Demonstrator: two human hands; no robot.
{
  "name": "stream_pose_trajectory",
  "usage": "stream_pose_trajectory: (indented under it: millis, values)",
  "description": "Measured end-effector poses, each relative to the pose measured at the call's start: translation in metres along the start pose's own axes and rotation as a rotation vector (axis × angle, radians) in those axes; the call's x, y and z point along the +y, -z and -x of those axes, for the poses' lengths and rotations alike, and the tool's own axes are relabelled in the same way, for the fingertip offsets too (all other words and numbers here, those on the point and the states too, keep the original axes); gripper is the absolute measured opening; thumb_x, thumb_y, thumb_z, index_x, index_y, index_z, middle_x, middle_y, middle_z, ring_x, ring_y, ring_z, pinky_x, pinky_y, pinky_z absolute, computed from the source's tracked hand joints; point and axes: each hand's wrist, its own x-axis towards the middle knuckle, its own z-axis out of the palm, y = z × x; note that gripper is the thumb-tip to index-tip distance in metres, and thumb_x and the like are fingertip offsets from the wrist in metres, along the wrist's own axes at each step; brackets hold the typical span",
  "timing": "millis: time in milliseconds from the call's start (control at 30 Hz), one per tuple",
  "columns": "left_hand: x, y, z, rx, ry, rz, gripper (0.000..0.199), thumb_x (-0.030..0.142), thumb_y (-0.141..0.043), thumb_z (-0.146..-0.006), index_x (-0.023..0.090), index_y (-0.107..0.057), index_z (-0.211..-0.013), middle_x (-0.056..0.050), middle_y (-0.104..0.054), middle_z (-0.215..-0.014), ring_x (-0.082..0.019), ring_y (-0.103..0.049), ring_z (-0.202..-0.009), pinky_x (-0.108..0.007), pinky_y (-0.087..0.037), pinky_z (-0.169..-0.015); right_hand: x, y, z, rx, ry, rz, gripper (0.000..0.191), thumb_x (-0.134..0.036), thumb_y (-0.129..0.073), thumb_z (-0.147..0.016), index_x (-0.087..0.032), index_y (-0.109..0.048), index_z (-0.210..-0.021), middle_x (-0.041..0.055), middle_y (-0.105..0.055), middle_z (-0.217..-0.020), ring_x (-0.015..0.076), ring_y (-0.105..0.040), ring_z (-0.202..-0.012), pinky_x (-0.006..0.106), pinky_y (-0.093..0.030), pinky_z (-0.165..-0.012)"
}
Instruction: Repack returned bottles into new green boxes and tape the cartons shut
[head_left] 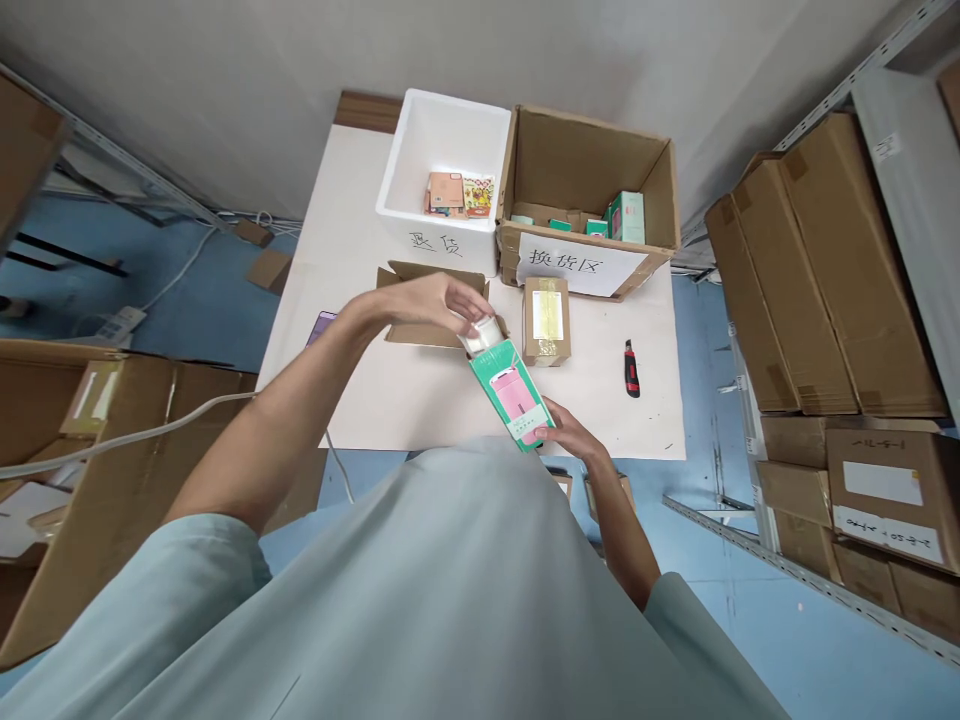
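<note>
My right hand [571, 432] grips the lower end of a green box [495, 372] printed with a pink device. The box is tilted, its upper end pointing away to the left. At that upper end, a white piece [486, 334] sticks out, and my left hand [442, 303] is closed on it with thumb and fingers. Whether this piece is a flap or part of the contents I cannot tell. Behind my left hand lies an open brown carton [420, 334], partly hidden by the wrist. A taped brown box [547, 322] with a white label stands just right of the green box.
A white foam bin [442, 240] holding booklets [447, 190] stands at the table's back. Beside it, a large cardboard box [592, 150] contains several green boxes [627, 217]. A red-and-black utility knife [631, 370] lies at right. Cartons [825, 270] fill the right shelf.
</note>
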Motion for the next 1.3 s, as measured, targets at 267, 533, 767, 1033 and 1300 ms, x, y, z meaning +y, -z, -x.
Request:
stream_pose_trajectory:
  millis: [267,533,767,1033,1300]
  values:
    - [0.023,0.057,0.022,0.439,-0.093,-0.003,0.066,0.040,-0.104,-0.055,0.017,-0.092,-0.116,-0.012,-0.087,-0.128,-0.034,-0.076,-0.123,-0.051,-0.055,-0.123,0.072,0.035,0.024,0.487,0.056,0.275,0.091,-0.058,-0.097,-0.071,-0.025,-0.059,-0.148,0.0117,-0.075,-0.147,0.0318,-0.073,-0.136,0.045,-0.064,-0.112]
    - [0.022,0.027,0.023,0.458,-0.157,0.135,0.072,0.044,-0.107,-0.053,0.015,-0.090,-0.116,-0.014,-0.088,-0.127,-0.038,-0.076,-0.127,-0.053,-0.060,-0.121,0.147,0.031,0.035,0.963,-0.284,0.810,0.083,-0.050,-0.078,-0.088,-0.014,-0.053,-0.158,0.0284,-0.068,-0.156,0.0447,-0.070,-0.142,0.055,-0.058,-0.118]
    - [0.016,-0.004,0.008,0.370,-0.146,0.164,0.052,0.040,-0.103,-0.065,0.018,-0.091,-0.110,-0.012,-0.088,-0.121,-0.038,-0.079,-0.127,-0.050,-0.066,-0.114,0.146,0.027,0.037,0.981,-0.102,0.702,0.118,-0.084,-0.076,-0.082,-0.011,-0.041,-0.168,0.0340,-0.059,-0.160,0.0458,-0.053,-0.162,0.058,-0.055,-0.123]
    - [0.015,-0.037,-0.007,0.251,-0.134,0.134,0.051,0.041,-0.105,-0.062,0.018,-0.094,-0.107,-0.014,-0.089,-0.107,-0.033,-0.083,-0.106,-0.045,-0.071,-0.098,0.025,-0.035,0.024,0.733,0.447,0.436,0.094,-0.067,-0.077,-0.098,-0.027,-0.039,-0.174,0.0198,-0.060,-0.166,0.0332,-0.064,-0.151,0.053,-0.056,-0.125]
    - [0.009,-0.064,-0.011,0.233,-0.115,0.192,0.059,0.052,-0.107,-0.062,0.019,-0.094,-0.108,-0.014,-0.088,-0.109,-0.029,-0.082,-0.098,-0.041,-0.073,-0.087,-0.007,-0.076,0.014,0.840,0.415,0.594,0.066,-0.054,-0.085,-0.092,-0.028,-0.064,-0.149,0.0171,-0.066,-0.154,0.0374,-0.060,-0.151,0.058,-0.052,-0.130]
